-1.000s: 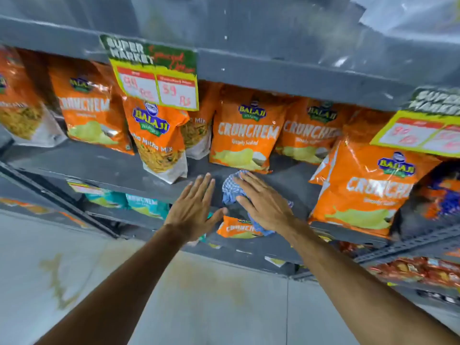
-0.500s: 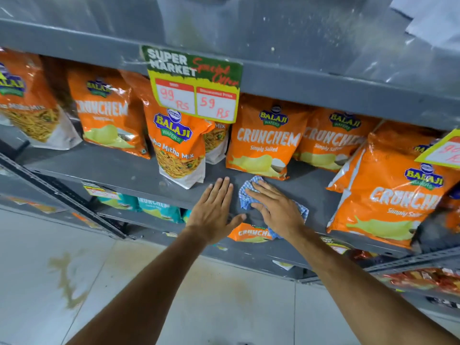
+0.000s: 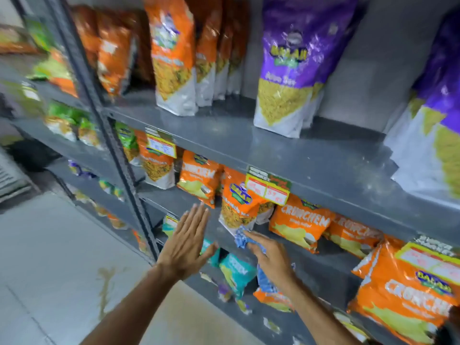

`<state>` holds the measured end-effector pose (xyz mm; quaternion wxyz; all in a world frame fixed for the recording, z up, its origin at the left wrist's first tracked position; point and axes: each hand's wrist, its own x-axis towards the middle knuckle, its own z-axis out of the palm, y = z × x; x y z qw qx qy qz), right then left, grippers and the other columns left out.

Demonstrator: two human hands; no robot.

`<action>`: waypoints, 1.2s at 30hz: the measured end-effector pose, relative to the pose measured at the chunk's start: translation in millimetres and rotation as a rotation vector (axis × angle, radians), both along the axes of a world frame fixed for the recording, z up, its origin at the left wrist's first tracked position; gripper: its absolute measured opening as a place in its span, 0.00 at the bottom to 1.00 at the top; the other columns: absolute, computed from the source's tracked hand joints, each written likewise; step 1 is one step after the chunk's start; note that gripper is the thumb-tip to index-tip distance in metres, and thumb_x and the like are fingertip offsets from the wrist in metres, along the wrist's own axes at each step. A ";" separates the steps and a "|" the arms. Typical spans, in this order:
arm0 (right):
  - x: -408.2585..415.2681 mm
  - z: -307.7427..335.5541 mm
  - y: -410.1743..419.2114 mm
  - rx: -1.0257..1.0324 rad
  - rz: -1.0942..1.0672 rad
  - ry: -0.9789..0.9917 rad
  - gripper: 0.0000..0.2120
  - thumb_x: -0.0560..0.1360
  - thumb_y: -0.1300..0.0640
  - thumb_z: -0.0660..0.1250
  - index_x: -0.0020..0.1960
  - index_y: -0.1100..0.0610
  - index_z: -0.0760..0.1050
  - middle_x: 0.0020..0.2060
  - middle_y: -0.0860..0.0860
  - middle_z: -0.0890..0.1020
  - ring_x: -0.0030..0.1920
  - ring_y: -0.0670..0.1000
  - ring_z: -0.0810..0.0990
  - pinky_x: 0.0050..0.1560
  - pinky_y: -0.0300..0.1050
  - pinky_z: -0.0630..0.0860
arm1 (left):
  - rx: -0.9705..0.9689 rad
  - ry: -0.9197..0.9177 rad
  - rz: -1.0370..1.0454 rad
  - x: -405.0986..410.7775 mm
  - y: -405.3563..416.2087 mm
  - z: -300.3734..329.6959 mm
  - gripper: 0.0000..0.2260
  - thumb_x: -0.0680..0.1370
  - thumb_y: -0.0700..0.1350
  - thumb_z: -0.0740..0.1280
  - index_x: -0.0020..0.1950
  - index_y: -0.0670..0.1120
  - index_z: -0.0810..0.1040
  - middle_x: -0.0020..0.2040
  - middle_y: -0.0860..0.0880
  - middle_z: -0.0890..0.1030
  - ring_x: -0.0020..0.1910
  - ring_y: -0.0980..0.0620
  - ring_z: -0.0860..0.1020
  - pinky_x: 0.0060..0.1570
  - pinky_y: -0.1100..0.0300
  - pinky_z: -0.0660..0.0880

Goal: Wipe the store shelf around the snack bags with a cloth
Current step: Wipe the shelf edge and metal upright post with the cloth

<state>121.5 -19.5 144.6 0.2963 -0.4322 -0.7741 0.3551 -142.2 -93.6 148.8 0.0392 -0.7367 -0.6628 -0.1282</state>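
Observation:
A grey metal shelf [image 3: 293,247] carries orange snack bags. My right hand [image 3: 271,257] lies flat on a blue checked cloth [image 3: 241,238], pressing it onto the shelf board just in front of an orange Mitha Mix bag [image 3: 239,207]. Part of the cloth hangs over the shelf's front edge under my wrist. My left hand [image 3: 185,241] hovers flat with fingers spread, left of the cloth, in front of the shelf edge and holding nothing. Orange Crunchem bags [image 3: 298,224] stand to the right, another [image 3: 198,179] to the left.
The shelf above [image 3: 311,155] holds tall orange and purple bags [image 3: 288,70] and has price tags [image 3: 267,189] hanging from its edge. A slotted upright post [image 3: 119,155] stands to the left. Teal bags [image 3: 235,271] sit on the lower shelf. Pale tiled floor with a stain lies below left.
The view has lifted and pulled back, now showing the upper shelf. My right hand with the cloth has slid left to the Mitha Mix bag. My left hand stays open beside it.

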 end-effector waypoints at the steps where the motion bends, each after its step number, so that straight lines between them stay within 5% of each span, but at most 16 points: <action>1: -18.4 14.6 -2.3 0.017 0.037 0.022 0.19 0.78 0.64 0.68 0.66 0.49 0.80 0.64 0.39 0.81 0.65 0.34 0.76 0.68 0.42 0.74 | 0.027 0.002 0.037 -15.6 -5.9 13.2 0.40 0.85 0.68 0.49 0.86 0.41 0.47 0.87 0.41 0.46 0.86 0.44 0.45 0.83 0.45 0.47; 5: -96.3 74.5 -2.7 0.098 0.172 0.088 0.19 0.79 0.60 0.68 0.67 0.45 0.79 0.66 0.41 0.80 0.68 0.38 0.76 0.69 0.36 0.70 | 0.143 0.020 0.140 -81.9 -16.8 70.9 0.40 0.84 0.68 0.48 0.86 0.42 0.44 0.87 0.43 0.43 0.86 0.45 0.44 0.84 0.47 0.44; 10: -185.6 145.8 2.4 0.156 0.256 0.228 0.21 0.78 0.67 0.69 0.66 0.49 0.79 0.63 0.36 0.79 0.65 0.31 0.75 0.66 0.28 0.68 | 0.296 0.033 0.224 -165.1 -4.5 133.1 0.39 0.85 0.66 0.50 0.86 0.41 0.44 0.87 0.43 0.43 0.86 0.46 0.41 0.84 0.49 0.41; 15: -278.8 194.1 17.8 0.248 0.227 0.318 0.16 0.79 0.51 0.69 0.66 0.44 0.79 0.63 0.35 0.79 0.65 0.32 0.75 0.66 0.30 0.69 | 0.448 0.005 0.233 -261.7 31.2 179.4 0.37 0.85 0.64 0.49 0.86 0.43 0.42 0.87 0.45 0.40 0.86 0.49 0.39 0.84 0.53 0.38; 23: -447.4 272.6 112.2 0.346 -0.149 0.228 0.18 0.82 0.49 0.64 0.70 0.51 0.77 0.61 0.46 0.83 0.59 0.44 0.79 0.59 0.45 0.76 | 0.713 -0.012 0.107 -411.4 137.8 289.4 0.36 0.87 0.57 0.55 0.85 0.38 0.45 0.87 0.39 0.44 0.86 0.43 0.43 0.85 0.46 0.45; 27: -507.8 299.2 192.8 0.305 -0.405 0.024 0.18 0.83 0.45 0.60 0.67 0.51 0.77 0.52 0.57 0.86 0.53 0.62 0.83 0.48 0.53 0.79 | 0.816 -0.017 -0.039 -427.7 197.3 306.9 0.33 0.87 0.53 0.56 0.85 0.36 0.49 0.86 0.36 0.49 0.86 0.39 0.46 0.85 0.43 0.48; 31: -540.7 307.3 264.2 0.238 -0.488 -0.074 0.12 0.82 0.58 0.61 0.60 0.62 0.78 0.55 0.64 0.82 0.58 0.65 0.80 0.48 0.48 0.71 | 0.929 -0.072 -0.061 -430.6 229.8 297.7 0.32 0.87 0.50 0.58 0.84 0.36 0.50 0.85 0.34 0.52 0.85 0.36 0.51 0.85 0.42 0.49; 36: -543.7 293.7 335.8 0.130 -0.639 -0.211 0.17 0.78 0.59 0.64 0.66 0.60 0.75 0.64 0.61 0.79 0.67 0.63 0.76 0.63 0.52 0.73 | 1.070 -0.117 -0.169 -434.4 247.4 292.6 0.29 0.87 0.48 0.55 0.84 0.36 0.50 0.84 0.37 0.50 0.86 0.39 0.47 0.84 0.40 0.50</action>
